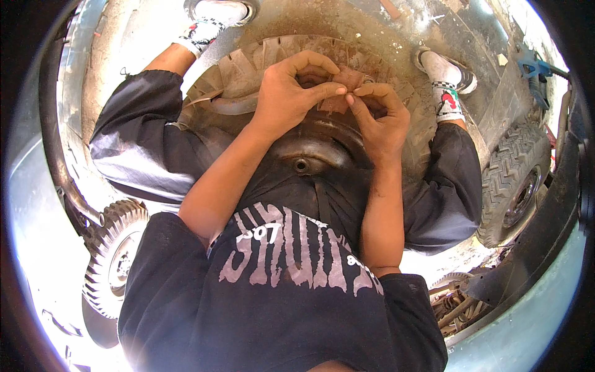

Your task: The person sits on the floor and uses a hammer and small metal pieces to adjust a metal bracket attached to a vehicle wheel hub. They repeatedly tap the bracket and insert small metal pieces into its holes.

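Both of my hands meet over a large dusty tyre (242,68) lying between my legs. My left hand (291,90) is closed in a pinch, its thumb and forefinger at the left edge of a small reddish-brown flat piece (349,79). Close against it, my right hand (382,118) pinches at the right side of the same piece, thumb tip near the left thumb. A small shiny round bit (369,79) shows by the right forefinger; its kind is unclear. Below the hands sits a dark metal part with a round hole (301,165).
A curved grey bar or tube (235,104) lies at the tyre's left side. Treaded wheels stand at the right (514,180) and lower left (118,254). A blue tool-like object (536,68) is at the far right. Metal vehicle parts (462,304) show at lower right.
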`<state>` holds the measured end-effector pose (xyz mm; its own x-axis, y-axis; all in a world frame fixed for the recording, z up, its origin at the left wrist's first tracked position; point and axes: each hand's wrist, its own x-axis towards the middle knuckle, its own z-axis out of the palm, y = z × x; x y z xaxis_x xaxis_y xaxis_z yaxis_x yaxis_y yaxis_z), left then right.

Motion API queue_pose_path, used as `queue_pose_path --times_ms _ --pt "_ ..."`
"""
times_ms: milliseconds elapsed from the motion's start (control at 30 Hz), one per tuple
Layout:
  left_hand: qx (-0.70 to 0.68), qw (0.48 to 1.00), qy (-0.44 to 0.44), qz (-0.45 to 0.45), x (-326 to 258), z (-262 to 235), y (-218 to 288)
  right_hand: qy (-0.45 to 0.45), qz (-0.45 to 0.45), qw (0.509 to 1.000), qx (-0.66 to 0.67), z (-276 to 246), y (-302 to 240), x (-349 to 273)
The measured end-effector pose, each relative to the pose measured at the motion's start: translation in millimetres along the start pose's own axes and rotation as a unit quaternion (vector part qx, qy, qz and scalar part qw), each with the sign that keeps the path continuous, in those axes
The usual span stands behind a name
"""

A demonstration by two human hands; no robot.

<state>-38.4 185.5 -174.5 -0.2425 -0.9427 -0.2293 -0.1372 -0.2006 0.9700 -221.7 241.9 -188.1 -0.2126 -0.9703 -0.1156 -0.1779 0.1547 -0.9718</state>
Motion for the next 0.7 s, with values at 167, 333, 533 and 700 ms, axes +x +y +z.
queue_pose_path --times_ms 167,333,533,700 --pt "-0.047 0.998 0.033 0.009 2 1 -6 0.005 0.019 1.000 0.019 0 -4 -1" --pt "-0.003 1.000 0.003 -0.015 5 -6 -8 0.010 0.027 0.997 0.078 -1 4 -1" --pt "-0.022 0.999 -0.013 -0.028 5 -7 -6 -0.003 0.043 0.993 0.107 -3 -1 -2" --pt "-0.093 0.994 0.010 0.051 7 -5 -14 -0.022 -0.055 0.998 -0.011 -5 4 2"
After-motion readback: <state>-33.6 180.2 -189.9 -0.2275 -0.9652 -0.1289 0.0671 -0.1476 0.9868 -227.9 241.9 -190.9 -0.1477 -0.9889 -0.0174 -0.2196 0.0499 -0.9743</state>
